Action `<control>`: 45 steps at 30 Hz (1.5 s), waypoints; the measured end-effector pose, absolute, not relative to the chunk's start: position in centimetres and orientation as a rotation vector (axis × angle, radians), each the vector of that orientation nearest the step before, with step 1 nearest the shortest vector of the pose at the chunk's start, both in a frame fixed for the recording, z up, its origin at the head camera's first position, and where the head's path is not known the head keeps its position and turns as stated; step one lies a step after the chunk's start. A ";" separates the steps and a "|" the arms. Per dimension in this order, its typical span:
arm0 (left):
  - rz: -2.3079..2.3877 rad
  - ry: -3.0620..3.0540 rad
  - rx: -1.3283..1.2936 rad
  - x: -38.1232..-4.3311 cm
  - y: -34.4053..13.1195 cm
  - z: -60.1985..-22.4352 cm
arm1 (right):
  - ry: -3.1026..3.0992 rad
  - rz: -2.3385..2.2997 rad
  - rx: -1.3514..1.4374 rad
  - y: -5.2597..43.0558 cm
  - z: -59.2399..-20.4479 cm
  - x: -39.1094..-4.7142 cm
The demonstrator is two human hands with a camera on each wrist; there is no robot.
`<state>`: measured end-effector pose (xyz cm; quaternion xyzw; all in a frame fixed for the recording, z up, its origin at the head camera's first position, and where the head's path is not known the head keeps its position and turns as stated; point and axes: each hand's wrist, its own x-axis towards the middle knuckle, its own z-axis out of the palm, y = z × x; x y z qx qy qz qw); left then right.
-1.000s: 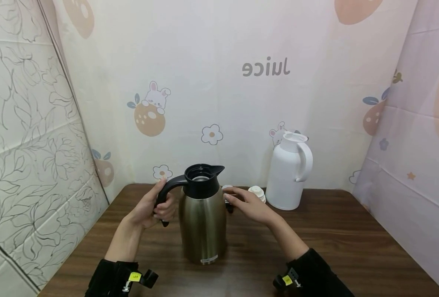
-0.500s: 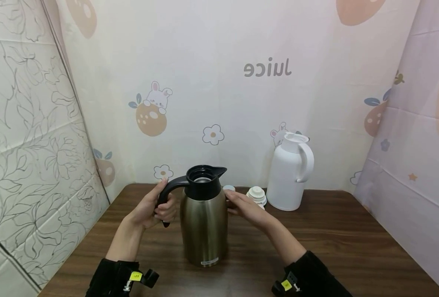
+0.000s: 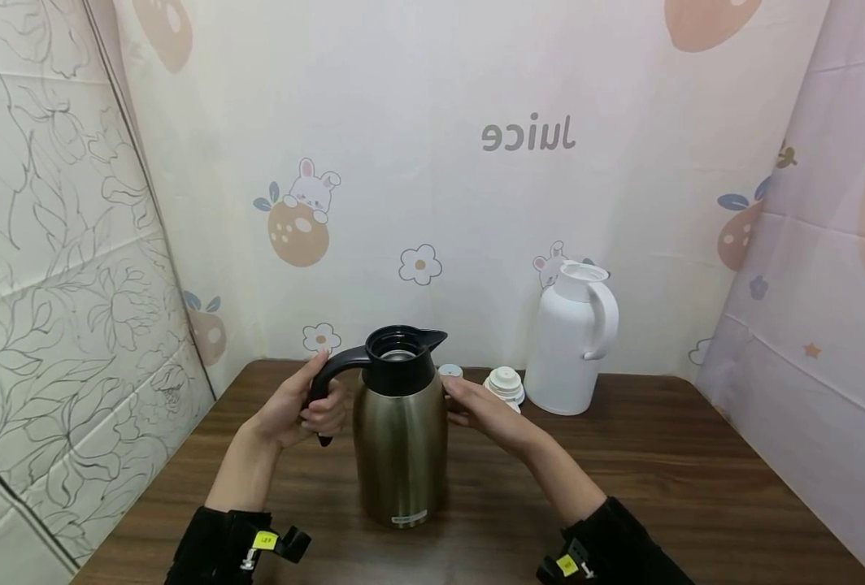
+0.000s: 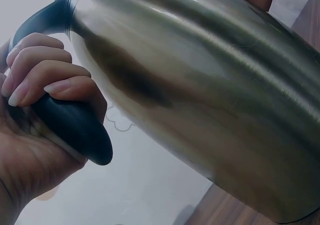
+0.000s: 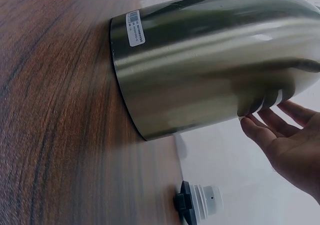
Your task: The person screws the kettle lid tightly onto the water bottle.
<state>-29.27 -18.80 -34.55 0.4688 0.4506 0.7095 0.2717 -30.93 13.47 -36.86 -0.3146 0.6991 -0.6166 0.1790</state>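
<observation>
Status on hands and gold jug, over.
Left grip round black handle; right grip touching gold vacuum jug. Jug upright, uncapped. White vacuum jug behind, apart.

Gold jug (image 3: 401, 455), left fingers (image 3: 324, 416) gripping its black handle (image 3: 345, 359), right fingers (image 3: 460, 393) touching it

The jug (image 3: 558, 349) stands behind the flask (image 3: 401, 455), to its right.

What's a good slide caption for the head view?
Left hand gripping a metal jug by its handle, right hand touching its side, a white jug behind on the table.
</observation>
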 end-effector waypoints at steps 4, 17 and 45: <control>1.908 1.229 1.260 -29.3 -19.1 -34.5 | 1.972 -1.730 -0.918 13.4 -36.8 -30.8; 1.932 1.187 1.254 -29.1 -20.1 -34.4 | 1.971 -1.681 -1.000 12.5 -37.0 -30.3; 2.013 1.294 1.347 -28.7 -20.7 -34.0 | 2.607 -1.528 -0.968 13.9 -38.3 -33.9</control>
